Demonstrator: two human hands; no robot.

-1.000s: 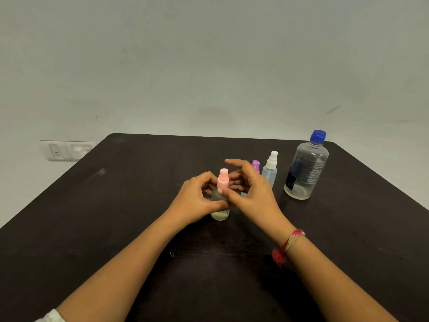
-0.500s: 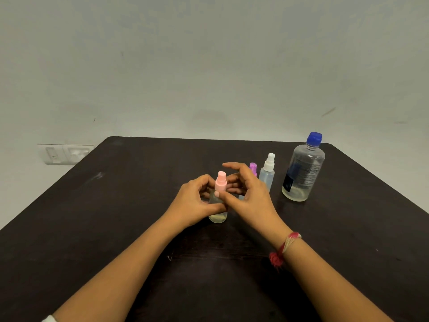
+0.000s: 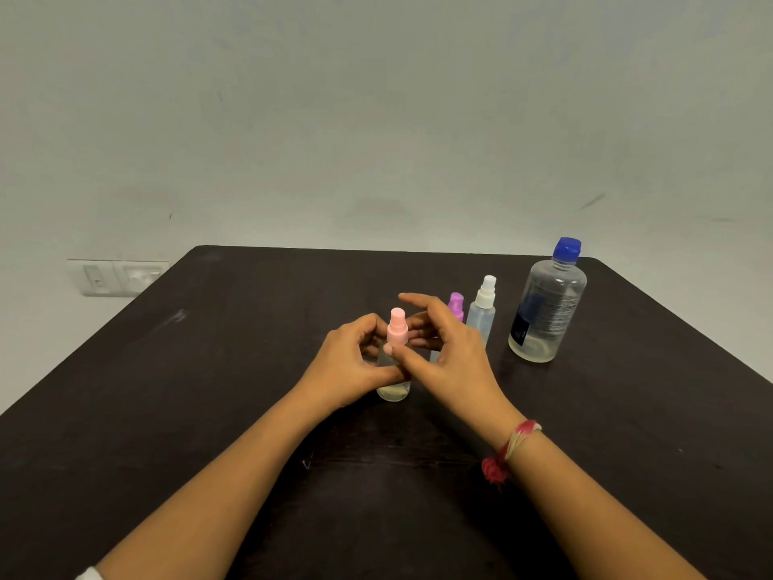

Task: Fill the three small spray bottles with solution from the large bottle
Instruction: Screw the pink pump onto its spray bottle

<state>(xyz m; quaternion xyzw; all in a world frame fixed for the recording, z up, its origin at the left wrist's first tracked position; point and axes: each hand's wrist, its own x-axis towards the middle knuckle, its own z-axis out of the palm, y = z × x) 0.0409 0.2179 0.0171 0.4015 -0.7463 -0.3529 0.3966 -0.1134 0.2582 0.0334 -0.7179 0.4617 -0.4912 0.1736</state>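
Left hand [image 3: 351, 366] is wrapped round the clear body of the pink-capped spray bottle [image 3: 393, 391], fingers curled, firm hold. The bottle stands upright on the dark table [image 3: 167, 412], mid-table, right in front of me. Right hand [image 3: 451, 362] is at the top of the same bottle: thumb against the collar just under the pink head, middle fingers curled in behind it, index finger sticking out straight above and touching nothing. I read that as a pinch on the spray head for twisting it, but the contact behind the head is hidden, so that's a judgement. The bottle sits between the two hands, base showing below the left palm, pink head poking up above both thumbs. It has a thin pale layer of liquid at the bottom, otherwise it looks empty. Handling guess: small, thin plastic, very light, tips easily, smooth wall that would slip if wet and dent if squeezed hard. I'd hold it low on the body with one hand and take the ribbed collar with the other, not the nozzle tip. The purple-capped bottle [image 3: 456, 305] and white-capped bottle [image 3: 483, 311] stand upright just behind the right hand, close together, both capped. The large bottle [image 3: 548, 311] is to their right, upright, blue cap on, liquid level low. It's heavier and wider, so I'd grip it mid-body to pour. Red thread bracelet [image 3: 508, 450] on the right wrist.
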